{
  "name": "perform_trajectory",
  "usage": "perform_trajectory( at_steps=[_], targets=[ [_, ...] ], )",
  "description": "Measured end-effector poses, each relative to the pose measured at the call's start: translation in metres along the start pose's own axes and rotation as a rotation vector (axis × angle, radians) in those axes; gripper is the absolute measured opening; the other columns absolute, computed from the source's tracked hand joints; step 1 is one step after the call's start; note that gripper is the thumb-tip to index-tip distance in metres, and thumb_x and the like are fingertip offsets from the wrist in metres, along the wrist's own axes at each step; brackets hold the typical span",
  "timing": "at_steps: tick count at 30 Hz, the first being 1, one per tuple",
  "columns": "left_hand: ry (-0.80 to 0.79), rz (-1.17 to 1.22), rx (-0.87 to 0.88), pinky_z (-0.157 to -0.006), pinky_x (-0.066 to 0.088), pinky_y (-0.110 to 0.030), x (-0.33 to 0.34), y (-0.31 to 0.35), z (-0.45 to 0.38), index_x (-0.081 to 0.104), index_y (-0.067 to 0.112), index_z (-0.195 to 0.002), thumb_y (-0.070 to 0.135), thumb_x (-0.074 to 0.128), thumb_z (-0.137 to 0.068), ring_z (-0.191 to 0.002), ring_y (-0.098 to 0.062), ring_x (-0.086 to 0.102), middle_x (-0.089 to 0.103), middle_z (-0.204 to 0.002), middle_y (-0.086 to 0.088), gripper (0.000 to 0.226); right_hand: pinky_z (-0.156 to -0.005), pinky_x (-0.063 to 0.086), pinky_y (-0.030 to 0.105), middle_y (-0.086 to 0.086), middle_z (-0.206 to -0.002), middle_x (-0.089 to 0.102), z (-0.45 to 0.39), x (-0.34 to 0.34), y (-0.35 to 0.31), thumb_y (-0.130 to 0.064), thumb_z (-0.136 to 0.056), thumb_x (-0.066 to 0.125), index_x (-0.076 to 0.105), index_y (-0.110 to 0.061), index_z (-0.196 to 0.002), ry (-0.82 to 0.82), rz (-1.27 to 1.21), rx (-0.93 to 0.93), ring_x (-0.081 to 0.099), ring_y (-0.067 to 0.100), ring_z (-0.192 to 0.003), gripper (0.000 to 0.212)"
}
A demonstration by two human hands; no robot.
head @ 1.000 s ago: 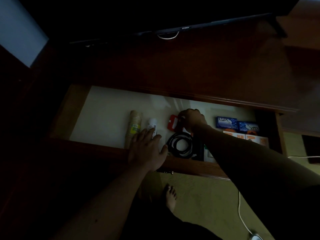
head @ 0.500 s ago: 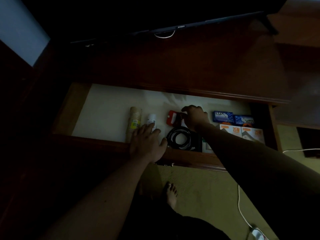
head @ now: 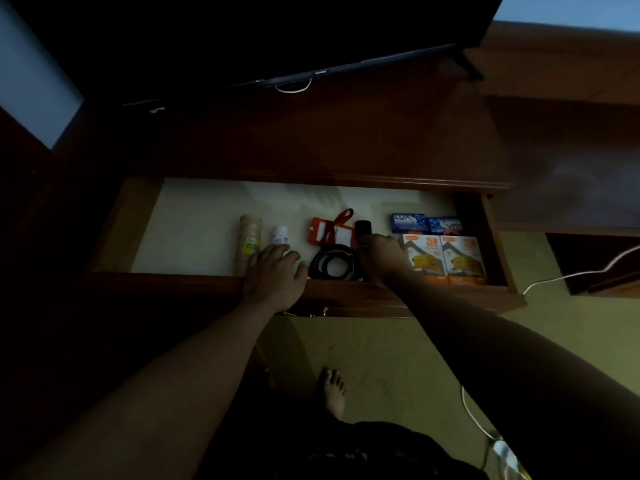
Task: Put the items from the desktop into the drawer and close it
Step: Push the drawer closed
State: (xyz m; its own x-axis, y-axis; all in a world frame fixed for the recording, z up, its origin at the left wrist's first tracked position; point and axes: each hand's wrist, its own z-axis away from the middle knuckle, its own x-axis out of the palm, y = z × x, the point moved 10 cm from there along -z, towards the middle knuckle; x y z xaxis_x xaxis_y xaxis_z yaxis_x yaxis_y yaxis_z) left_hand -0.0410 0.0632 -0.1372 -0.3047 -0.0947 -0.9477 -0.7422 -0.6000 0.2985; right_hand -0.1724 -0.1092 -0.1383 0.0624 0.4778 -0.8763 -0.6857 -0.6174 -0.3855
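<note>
The wooden worktop (head: 346,133) is lying bare in the dim light under the dark television (head: 242,32), so the items appear to be stowed already. Below it the drawer (head: 194,282) is standing pulled fully out, its pale lined floor carrying everything in a loose row. Going from big to small: two orange cartons (head: 446,259) are sitting at the right end, with two blue soap boxes (head: 426,223) just behind them; a tan cylinder (head: 248,242) is lying toward the left, a small white bottle (head: 280,234) just beside it; a coiled black cable (head: 330,265) is resting near the front wall, a red tag (head: 329,233) behind it.

The left hand (head: 273,277) is resting flat and released over the drawer's front edge. The right hand (head: 379,252) is curling around a small black object (head: 363,229) between tag and cartons; whether its grip is clenched on it I cannot tell.

To finish well, the person should be seating that object low and clear of the top edge, drawing both hands out, then pushing the front squarely
</note>
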Motion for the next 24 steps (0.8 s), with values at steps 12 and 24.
perform_trajectory(
  at_steps=[12, 24],
  targets=[
    [-0.145, -0.161, 0.224, -0.120, 0.015, -0.048, 0.016, 0.014, 0.032, 0.039, 0.030, -0.147, 0.069, 0.005, -0.092, -0.146, -0.023, 0.027, 0.039, -0.156, 0.001, 0.075, -0.106, 0.035, 0.054, 0.000, -0.129, 0.059, 0.070, 0.031, -0.008, -0.074, -0.092, 0.027, 0.049, -0.030, -0.134, -0.244, 0.176, -0.183, 0.052, 0.023, -0.122, 0.065],
    [-0.254, -0.239, 0.345, -0.121, 0.013, -0.045, 0.010, -0.005, 0.043, 0.011, 0.031, -0.158, 0.059, 0.030, -0.099, -0.150, -0.022, 0.018, 0.020, -0.165, 0.000, 0.068, -0.113, 0.024, 0.055, 0.000, -0.144, 0.048, 0.070, 0.030, -0.006, -0.064, -0.090, 0.049, 0.035, -0.029, -0.147, -0.246, 0.225, -0.230, 0.041, 0.025, -0.135, 0.069]
  ],
)
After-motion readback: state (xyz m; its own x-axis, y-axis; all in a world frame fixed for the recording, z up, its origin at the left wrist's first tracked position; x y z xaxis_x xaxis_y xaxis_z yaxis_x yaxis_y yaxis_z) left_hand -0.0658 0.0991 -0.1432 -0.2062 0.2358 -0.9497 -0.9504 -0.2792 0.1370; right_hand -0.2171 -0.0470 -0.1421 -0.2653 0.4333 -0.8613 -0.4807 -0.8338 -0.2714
